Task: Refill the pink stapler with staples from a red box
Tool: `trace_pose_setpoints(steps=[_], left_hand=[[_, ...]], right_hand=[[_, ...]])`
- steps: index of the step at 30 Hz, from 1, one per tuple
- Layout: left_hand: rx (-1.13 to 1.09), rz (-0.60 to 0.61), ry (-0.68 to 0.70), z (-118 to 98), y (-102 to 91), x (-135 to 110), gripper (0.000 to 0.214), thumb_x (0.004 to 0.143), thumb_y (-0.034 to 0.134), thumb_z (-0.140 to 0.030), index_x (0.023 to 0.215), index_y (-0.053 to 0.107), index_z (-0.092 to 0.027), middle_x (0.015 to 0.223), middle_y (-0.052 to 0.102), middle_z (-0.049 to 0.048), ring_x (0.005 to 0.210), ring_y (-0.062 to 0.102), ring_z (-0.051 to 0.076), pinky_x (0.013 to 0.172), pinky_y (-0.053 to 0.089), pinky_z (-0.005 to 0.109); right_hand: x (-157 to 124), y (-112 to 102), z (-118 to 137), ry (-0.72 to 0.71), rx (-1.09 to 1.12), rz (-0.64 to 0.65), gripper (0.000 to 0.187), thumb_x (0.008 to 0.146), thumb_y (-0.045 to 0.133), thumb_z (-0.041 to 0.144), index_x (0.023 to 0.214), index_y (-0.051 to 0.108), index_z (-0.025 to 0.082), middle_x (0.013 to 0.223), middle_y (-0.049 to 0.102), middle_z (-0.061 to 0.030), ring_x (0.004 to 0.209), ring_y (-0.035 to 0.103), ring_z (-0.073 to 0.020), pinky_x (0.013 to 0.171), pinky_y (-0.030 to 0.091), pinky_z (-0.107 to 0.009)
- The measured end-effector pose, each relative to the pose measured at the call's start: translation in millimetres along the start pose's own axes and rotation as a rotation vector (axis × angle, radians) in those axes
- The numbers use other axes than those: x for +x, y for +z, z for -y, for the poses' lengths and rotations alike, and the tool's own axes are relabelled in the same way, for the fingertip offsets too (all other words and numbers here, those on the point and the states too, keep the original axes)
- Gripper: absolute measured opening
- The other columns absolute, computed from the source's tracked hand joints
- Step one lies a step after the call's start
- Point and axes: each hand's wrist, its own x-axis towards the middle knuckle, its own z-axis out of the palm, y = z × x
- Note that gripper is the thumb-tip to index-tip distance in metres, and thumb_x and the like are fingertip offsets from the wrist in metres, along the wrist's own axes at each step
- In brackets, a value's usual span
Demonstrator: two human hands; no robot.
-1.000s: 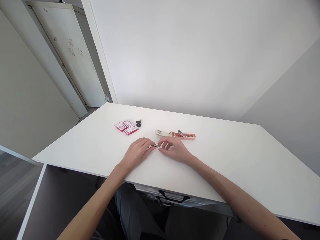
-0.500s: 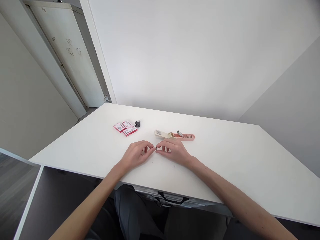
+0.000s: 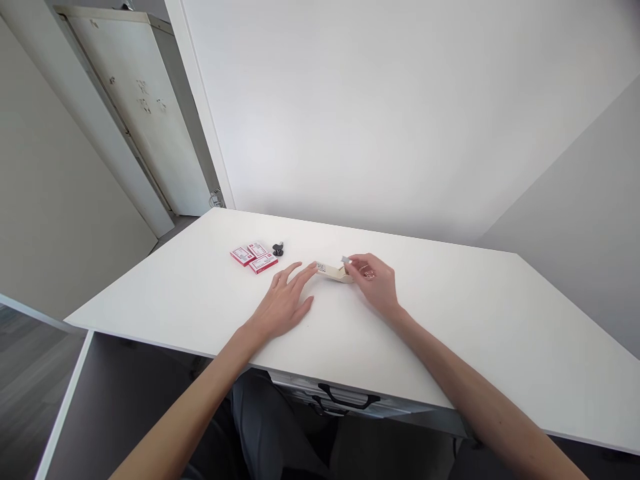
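A small case with a cream lid [image 3: 330, 271] lies open on the white table. Its pink tray [image 3: 369, 272] is mostly hidden behind my right hand [image 3: 373, 277]. That hand pinches a small silvery strip of staples [image 3: 345, 259] between thumb and fingertips, just above the middle of the case. My left hand [image 3: 283, 300] is spread open over the table, its index fingertip at the left end of the cream lid; whether it touches is hard to tell. Nothing is in the left hand.
Red-and-white small boxes [image 3: 263, 263] lie at the left, beside a small black staple remover [image 3: 278, 249]. A wall [image 3: 375, 133] rises behind the table [image 3: 425, 300]. Drawers with black handles [image 3: 350, 398] are below its front edge.
My hands have parted from the small piece between them. The right moved up and right over the case with the strip; the left opened and moved toward the cream lid.
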Motion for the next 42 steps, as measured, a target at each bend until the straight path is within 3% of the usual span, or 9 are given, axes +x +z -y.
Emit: trace_pose_setpoints(steps=[3, 7, 14, 22, 42], left_hand=[[-0.016, -0.005, -0.033, 2, 1.9, -2, 0.064, 0.104, 0.050, -0.029, 0.165, 0.031, -0.026, 0.158, 0.055, 0.0123, 0.157, 0.034, 0.034, 0.120, 0.040, 0.058], [-0.027, 0.016, -0.045, 4, 4.7, -4, 0.056, 0.104, 0.049, -0.029, 0.159, 0.041, -0.024, 0.145, 0.064, 0.0129, 0.152, 0.039, 0.035, 0.119, 0.042, 0.059], [-0.017, 0.017, -0.064, 4, 6.0, -5, 0.052, 0.105, 0.048, -0.031, 0.156, 0.045, -0.020, 0.139, 0.066, 0.0152, 0.150, 0.041, 0.035, 0.115, 0.046, 0.057], [-0.030, 0.007, -0.076, 4, 5.9, -4, 0.053, 0.103, 0.049, -0.031, 0.156, 0.045, -0.022, 0.142, 0.065, 0.0145, 0.146, 0.046, 0.034, 0.114, 0.046, 0.056], [-0.034, 0.045, -0.101, 1, 2.2, -2, 0.052, 0.104, 0.046, -0.033, 0.154, 0.045, -0.020, 0.137, 0.065, 0.0164, 0.138, 0.051, 0.034, 0.110, 0.048, 0.053]], right_hand=[[8, -12, -12, 0.024, -0.035, -0.064, 0.030, 0.098, 0.068, 0.055, 0.103, 0.074, 0.025, 0.093, 0.075, -0.0060, 0.074, 0.071, -0.0198, 0.058, 0.058, -0.033], [16, -29, -25, -0.049, -0.095, -0.114, 0.029, 0.097, 0.069, 0.054, 0.102, 0.076, 0.026, 0.095, 0.072, -0.0071, 0.081, 0.070, -0.0220, 0.066, 0.065, -0.039], [22, -48, -32, -0.061, -0.035, 0.142, 0.026, 0.094, 0.074, 0.052, 0.101, 0.079, 0.028, 0.118, 0.069, -0.0103, 0.110, 0.070, -0.0272, 0.080, 0.073, -0.047], [23, -54, -31, -0.089, -0.054, 0.308, 0.032, 0.097, 0.068, 0.057, 0.097, 0.076, 0.026, 0.120, 0.067, -0.0095, 0.096, 0.073, -0.0226, 0.087, 0.072, -0.050], [24, -56, -33, -0.132, -0.096, 0.364, 0.027, 0.103, 0.061, 0.051, 0.106, 0.073, 0.027, 0.118, 0.068, -0.0085, 0.093, 0.072, -0.0214, 0.083, 0.071, -0.045]])
